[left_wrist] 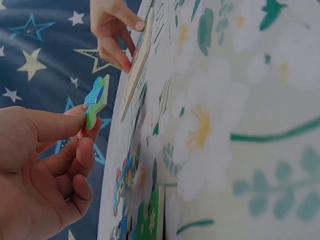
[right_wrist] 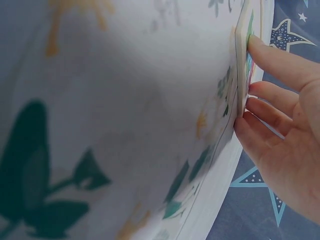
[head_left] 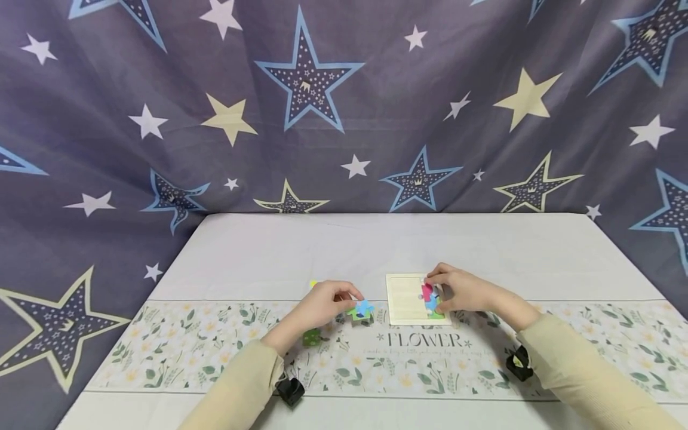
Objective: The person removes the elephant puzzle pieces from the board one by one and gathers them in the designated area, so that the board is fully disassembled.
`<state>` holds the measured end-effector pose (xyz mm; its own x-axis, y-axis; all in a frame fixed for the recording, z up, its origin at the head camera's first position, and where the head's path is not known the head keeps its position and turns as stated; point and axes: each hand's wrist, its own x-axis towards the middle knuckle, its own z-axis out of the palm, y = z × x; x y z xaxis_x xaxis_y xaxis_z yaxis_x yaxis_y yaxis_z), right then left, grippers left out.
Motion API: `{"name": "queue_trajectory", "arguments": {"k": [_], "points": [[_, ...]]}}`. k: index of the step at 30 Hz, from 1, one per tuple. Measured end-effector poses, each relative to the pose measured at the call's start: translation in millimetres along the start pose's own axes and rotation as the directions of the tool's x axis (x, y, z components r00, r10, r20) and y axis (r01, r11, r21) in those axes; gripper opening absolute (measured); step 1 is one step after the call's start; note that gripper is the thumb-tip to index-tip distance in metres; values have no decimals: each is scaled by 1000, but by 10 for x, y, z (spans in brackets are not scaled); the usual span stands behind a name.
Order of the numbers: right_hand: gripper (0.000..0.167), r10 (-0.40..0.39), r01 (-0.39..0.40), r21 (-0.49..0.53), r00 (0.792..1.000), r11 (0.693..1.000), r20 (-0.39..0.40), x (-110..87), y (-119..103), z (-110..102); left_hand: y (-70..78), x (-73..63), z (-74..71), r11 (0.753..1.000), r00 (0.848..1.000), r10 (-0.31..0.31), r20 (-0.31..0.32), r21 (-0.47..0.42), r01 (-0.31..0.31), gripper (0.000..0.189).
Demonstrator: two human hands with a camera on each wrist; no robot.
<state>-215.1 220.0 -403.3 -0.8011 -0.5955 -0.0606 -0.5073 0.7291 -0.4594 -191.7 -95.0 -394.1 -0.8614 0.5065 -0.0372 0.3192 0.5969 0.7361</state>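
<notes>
My left hand (head_left: 328, 298) pinches a puzzle piece (head_left: 364, 309) between thumb and fingers, above the table and left of the puzzle tray. Blue and green show on the piece (left_wrist: 96, 100) in the left wrist view. The pale, square puzzle tray (head_left: 407, 298) lies flat, with joined pink, blue and green pieces (head_left: 427, 291) along its right side. Over that side, my right hand (head_left: 462, 291) rests its thumb and fingertips on the pieces and the tray's edge. In the right wrist view the fingers (right_wrist: 270, 95) are only slightly bent; the pieces beneath are partly hidden.
More puzzle pieces (left_wrist: 150, 215) lie near and below my left hand, including a green one (head_left: 312, 337); the hand and forearm hide some. A floral runner (head_left: 398, 376) crosses the white table (head_left: 301, 251). Behind stands a star-patterned curtain (head_left: 376, 131).
</notes>
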Motion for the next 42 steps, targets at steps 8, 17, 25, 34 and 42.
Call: {"name": "queue_trajectory", "arguments": {"k": [8,17,25,34,42], "points": [[60,13,-13,-7,1000,1000,1,-8,-11,9,-57,-128,-48,999,999,34,16,-2,-34,15],[60,16,-16,-5,1000,1000,1,-12,-7,16,-125,-243,-73,1000,998,20,53,-1,-20,15],[59,11,-11,-8,1000,1000,-2,-4,-18,11,-212,-317,-93,1000,996,12,86,17,-14,16],[59,17,-17,-8,1000,1000,-4,-8,-21,7,-207,-342,-89,999,993,25,118,35,-29,15],[59,22,-22,0,1000,1000,3,-12,-29,-2,-206,-342,-96,998,993,24,118,49,-30,12]]}}
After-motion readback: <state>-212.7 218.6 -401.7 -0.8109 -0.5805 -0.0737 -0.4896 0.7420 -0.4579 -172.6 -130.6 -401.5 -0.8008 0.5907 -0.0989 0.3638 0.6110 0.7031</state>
